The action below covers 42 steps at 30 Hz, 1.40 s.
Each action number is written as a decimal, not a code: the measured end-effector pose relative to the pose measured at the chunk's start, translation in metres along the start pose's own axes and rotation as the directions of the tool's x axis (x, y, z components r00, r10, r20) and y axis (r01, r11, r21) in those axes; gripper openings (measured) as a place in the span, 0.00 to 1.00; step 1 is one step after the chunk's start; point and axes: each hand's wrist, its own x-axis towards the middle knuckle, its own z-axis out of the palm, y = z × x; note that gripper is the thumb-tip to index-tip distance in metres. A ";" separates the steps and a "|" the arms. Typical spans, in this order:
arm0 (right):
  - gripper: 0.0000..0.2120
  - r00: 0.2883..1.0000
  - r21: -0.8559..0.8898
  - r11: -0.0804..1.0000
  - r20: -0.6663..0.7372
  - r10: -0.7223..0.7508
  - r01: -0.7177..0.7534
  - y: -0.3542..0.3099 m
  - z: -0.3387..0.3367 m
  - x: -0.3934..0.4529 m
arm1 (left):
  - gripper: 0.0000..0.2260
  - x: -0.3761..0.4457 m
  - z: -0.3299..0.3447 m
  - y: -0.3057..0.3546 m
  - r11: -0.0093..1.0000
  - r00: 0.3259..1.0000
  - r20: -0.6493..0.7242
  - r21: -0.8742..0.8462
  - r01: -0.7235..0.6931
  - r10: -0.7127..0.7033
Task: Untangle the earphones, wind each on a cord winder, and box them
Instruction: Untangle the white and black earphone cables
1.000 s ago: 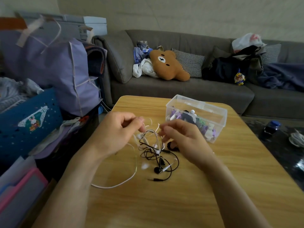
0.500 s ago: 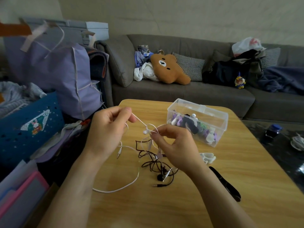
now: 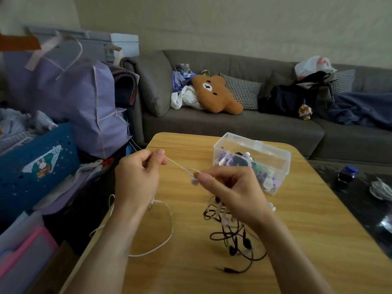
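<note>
Pulling gently, keep the black earphones [image 3: 235, 240] slack on the table [image 3: 318, 240] nearest you. Your left hand [image 3: 137, 177] pinches the white earphone cord [image 3: 178, 165]; your right hand [image 3: 231, 187] pinches its bud end, drawn taut between them. Beyond sits the clear box [image 3: 252, 162]. Half a second ago, your hands were closer together.

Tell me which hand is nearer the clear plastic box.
Right. The right hand pinches the white cord just in front of the clear plastic box, close to its near wall; the left hand holds the cord's other end farther left.
</note>
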 end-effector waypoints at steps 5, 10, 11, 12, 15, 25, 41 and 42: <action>0.10 0.993 -0.038 0.999 -0.115 0.016 -0.020 0.007 -0.019 0.003 | 0.14 0.000 -0.001 0.004 0.996 0.996 -0.047 -0.045 0.073 -0.075; 0.11 0.954 0.113 0.994 -0.296 0.039 -0.006 0.002 -0.041 0.000 | 0.17 0.011 -0.012 -0.011 0.972 0.955 -0.194 -0.114 0.204 -0.223; 0.11 0.927 0.182 0.983 -0.363 0.098 -0.032 0.001 -0.044 0.000 | 0.17 0.012 -0.014 -0.011 0.967 0.946 -0.214 -0.127 0.219 -0.243; 0.10 0.891 0.247 0.967 -0.422 0.166 -0.063 0.001 -0.048 0.000 | 0.17 0.013 -0.016 -0.011 0.964 0.941 -0.222 -0.131 0.232 -0.257; 0.08 0.811 0.251 0.952 -0.511 0.284 -0.176 0.004 -0.054 0.000 | 0.14 0.012 -0.016 -0.012 0.957 0.944 -0.175 -0.138 0.257 -0.279; 0.21 0.862 -0.438 0.895 -0.482 -0.157 -0.082 -0.004 -0.020 -0.004 | 0.08 0.004 -0.013 0.014 0.960 0.905 0.405 -0.179 0.216 -0.128; 0.09 0.812 0.279 0.957 -0.540 0.221 -0.075 -0.022 -0.051 -0.003 | 0.09 0.002 -0.029 0.012 0.979 0.823 0.562 0.200 -0.034 -0.086; 0.10 0.766 0.354 0.934 -0.585 0.266 -0.054 -0.020 -0.059 -0.003 | 0.12 0.003 -0.031 0.009 0.974 0.830 0.545 0.226 -0.010 -0.118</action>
